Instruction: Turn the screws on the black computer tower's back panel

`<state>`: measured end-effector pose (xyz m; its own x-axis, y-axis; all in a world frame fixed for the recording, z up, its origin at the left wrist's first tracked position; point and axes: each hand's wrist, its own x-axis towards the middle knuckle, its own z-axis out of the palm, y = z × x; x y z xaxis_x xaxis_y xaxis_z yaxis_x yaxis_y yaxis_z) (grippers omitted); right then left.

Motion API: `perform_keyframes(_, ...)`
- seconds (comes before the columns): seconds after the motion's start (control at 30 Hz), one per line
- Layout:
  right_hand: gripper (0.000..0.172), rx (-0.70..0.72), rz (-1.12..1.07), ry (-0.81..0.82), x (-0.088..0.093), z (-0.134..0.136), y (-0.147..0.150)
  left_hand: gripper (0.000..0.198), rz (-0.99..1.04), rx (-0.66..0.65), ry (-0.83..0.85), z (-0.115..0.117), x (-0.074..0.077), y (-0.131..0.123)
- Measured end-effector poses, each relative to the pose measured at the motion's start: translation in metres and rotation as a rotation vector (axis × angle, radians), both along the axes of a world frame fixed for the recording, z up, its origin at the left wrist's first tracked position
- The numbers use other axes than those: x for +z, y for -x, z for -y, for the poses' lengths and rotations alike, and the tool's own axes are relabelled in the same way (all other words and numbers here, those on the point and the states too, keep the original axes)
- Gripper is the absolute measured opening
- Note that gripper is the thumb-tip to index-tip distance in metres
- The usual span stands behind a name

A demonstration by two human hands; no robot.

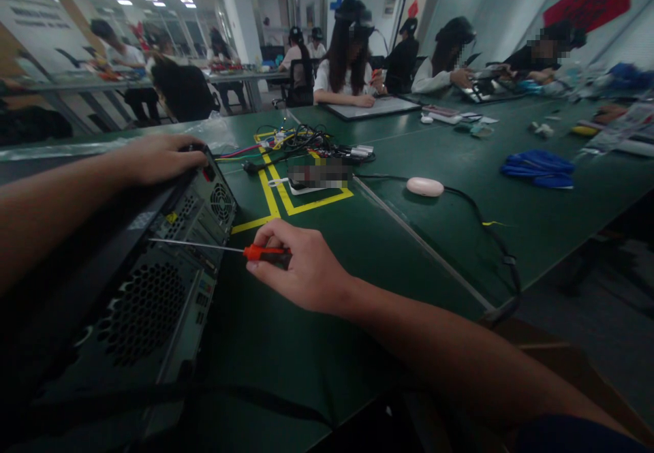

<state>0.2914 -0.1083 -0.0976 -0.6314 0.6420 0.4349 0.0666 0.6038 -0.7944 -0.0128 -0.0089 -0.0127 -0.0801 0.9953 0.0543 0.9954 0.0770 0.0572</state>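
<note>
A computer case (204,225) lies at the left, its back panel with fan grilles and ports turned to the right. My left hand (162,159) grips the case's upper far edge, the thumb along the corner and the other fingers partly hidden. In my right hand (311,266) is a screwdriver (260,253) with an orange and black handle, pinched between thumb and fingers. Its long metal shaft points left, and the tip meets the back panel's edge near the slot covers. Whether a screw sits under the tip is too small to tell.
Bundled cables (306,139) and a partly blurred phone-like item (317,179) lie beyond the case near yellow tape (321,201). A pink oval object (425,187), a black cable (473,208) and blue cloth (536,167) lie farther right. Several people sit at tables behind.
</note>
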Motion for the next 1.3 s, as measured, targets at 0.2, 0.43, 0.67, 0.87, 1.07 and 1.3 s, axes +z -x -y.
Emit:
perform_keyframes(0.2, 0.015, 0.000, 0.009, -0.014, 0.002, 0.000, -0.001, 0.077, -0.031, 0.022, 0.005, 0.000, 0.000, 0.000)
perform_keyframes(0.43, 0.015, 0.009, -0.003, -0.011, 0.000, -0.001, 0.000, 0.076, -0.018, -0.015, -0.006, -0.002, -0.002, 0.004)
perform_keyframes(0.67, 0.017, 0.015, -0.010, -0.009, -0.001, -0.001, 0.000, 0.078, -0.015, 0.011, 0.008, 0.000, 0.000, -0.001)
perform_keyframes(0.87, 0.019, 0.000, -0.028, 0.000, -0.001, 0.000, -0.001, 0.077, -0.024, 0.019, 0.015, 0.003, 0.002, -0.005)
perform_keyframes(1.07, 0.022, -0.015, -0.032, -0.003, 0.001, 0.000, 0.000, 0.079, -0.010, -0.003, 0.011, 0.001, 0.001, -0.001)
perform_keyframes(1.3, 0.024, -0.023, 0.008, -0.039, 0.002, -0.001, 0.001, 0.077, -0.010, 0.001, 0.004, 0.000, 0.000, 0.001)
